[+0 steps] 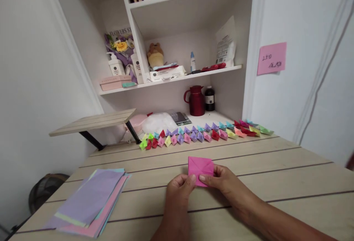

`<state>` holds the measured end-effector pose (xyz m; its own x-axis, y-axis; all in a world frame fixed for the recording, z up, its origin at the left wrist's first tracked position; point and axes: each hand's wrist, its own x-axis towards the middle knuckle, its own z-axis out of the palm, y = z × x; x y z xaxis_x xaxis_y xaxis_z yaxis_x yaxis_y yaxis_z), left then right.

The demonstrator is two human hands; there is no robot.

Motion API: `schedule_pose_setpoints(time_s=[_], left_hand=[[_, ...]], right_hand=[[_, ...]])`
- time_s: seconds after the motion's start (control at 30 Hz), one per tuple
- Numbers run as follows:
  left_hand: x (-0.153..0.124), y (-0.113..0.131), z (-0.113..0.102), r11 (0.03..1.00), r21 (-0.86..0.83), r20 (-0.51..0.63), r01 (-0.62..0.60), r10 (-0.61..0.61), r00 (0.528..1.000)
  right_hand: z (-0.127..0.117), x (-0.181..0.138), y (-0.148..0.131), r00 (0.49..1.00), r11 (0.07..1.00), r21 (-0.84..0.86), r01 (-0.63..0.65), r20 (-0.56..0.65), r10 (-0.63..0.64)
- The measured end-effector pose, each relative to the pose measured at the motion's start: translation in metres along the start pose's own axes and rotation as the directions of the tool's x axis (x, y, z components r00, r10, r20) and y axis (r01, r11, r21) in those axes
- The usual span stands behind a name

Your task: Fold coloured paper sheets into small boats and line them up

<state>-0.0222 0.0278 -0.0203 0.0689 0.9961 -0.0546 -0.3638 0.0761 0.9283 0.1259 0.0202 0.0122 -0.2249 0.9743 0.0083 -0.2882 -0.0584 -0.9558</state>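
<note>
A bright pink piece of origami paper (pixel 201 164), folded into a small square with crease lines, is held just above the table between both hands. My left hand (pixel 179 188) pinches its lower left corner, thumb on top. On the other side my right hand (pixel 221 179) grips the right edge, its thumb pressing the front face and its fingers behind. Those back fingers are partly hidden by the paper. Beyond the hands stand two rows of small folded paper boats (pixel 193 137) in many colours. To the left lies a stack of coloured paper sheets (pixel 91 200), purple on top.
The wood-plank table (pixel 265 174) reaches back to a white shelf unit (pixel 182 12). A small raised wooden stand (pixel 96 121) sits at the back left. A red jug (pixel 196 101) and a dark bottle (pixel 209 99) stand behind the boats. A pink note (pixel 272 58) hangs on the right wall.
</note>
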Motion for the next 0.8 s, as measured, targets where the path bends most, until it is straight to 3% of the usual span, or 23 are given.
schedule_pose_setpoints(time_s=[0.17, 0.47, 0.6, 0.67, 0.73, 0.8], left_hand=[[-0.001, 0.001, 0.005, 0.984, 0.175, -0.049, -0.024, 0.033, 0.998], [-0.007, 0.006, 0.007, 0.950, 0.299, 0.025, -0.087, 0.083, 0.996], [-0.008, 0.010, 0.006, 0.863, 0.475, 0.041, -0.174, 0.175, 0.984], [-0.008, 0.012, 0.003, 0.798, 0.561, 0.022, -0.220, 0.251, 0.968], [-0.007, 0.013, 0.001, 0.728, 0.637, 0.006, -0.253, 0.324, 0.946], [-0.008, 0.014, -0.002, 0.626, 0.717, 0.040, -0.306, 0.400, 0.915]], right_hand=[[-0.009, -0.004, -0.003, 0.999, 1.000, 0.011, 0.028, 0.036, -0.029], [-0.012, -0.004, -0.002, 0.999, 0.997, -0.079, 0.004, -0.051, -0.008], [-0.023, 0.001, 0.000, 0.989, 0.957, -0.276, 0.090, -0.091, -0.119], [-0.033, 0.004, -0.001, 0.944, 0.822, -0.535, 0.196, -0.122, -0.305], [-0.043, 0.006, -0.005, 0.845, 0.543, -0.790, 0.284, -0.061, -0.531], [-0.049, 0.005, -0.009, 0.754, 0.216, -0.920, 0.326, 0.115, -0.647]])
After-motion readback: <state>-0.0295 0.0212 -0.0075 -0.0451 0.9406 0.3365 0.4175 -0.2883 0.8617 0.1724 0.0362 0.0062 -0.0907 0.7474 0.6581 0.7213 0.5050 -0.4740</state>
